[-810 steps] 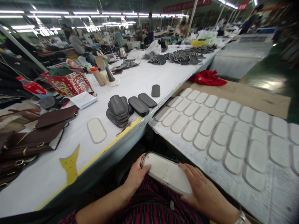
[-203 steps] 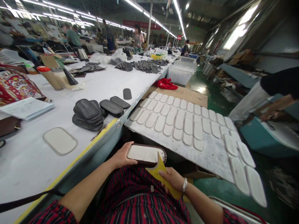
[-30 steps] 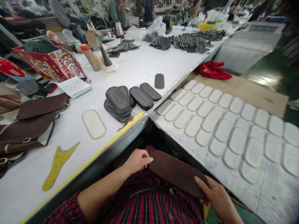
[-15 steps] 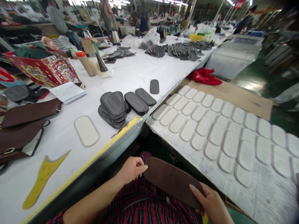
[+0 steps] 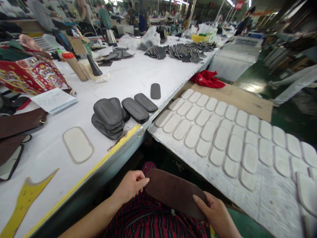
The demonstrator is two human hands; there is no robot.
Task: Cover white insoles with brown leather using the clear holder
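A long brown leather piece (image 5: 173, 191) with rounded ends lies across my lap, held between both hands. My left hand (image 5: 133, 185) pinches its left end between thumb and fingers. At the other end my right hand (image 5: 213, 211) grips it, thumb on top and fingers underneath. On the white table ahead sit a stack of dark grey oval pads (image 5: 107, 114) and, beside it, more grey pads (image 5: 135, 109). A single white oval piece (image 5: 78, 144) with a grey rim lies nearer on the left. Several rows of similar white oval pieces (image 5: 232, 148) cover the board to the right.
A yellow template (image 5: 27, 198) lies at the table's lower left, near brown leather parts (image 5: 19, 124). Farther back stand a red patterned box (image 5: 37, 74), an orange-lidded bottle (image 5: 75, 66) and a metal kettle (image 5: 109, 36). Red cloth (image 5: 206, 79) rests on cardboard (image 5: 245, 99).
The view has turned slightly right, so the table things sit farther left. Both hands keep their hold on the brown leather piece, which is nearly unmoved.
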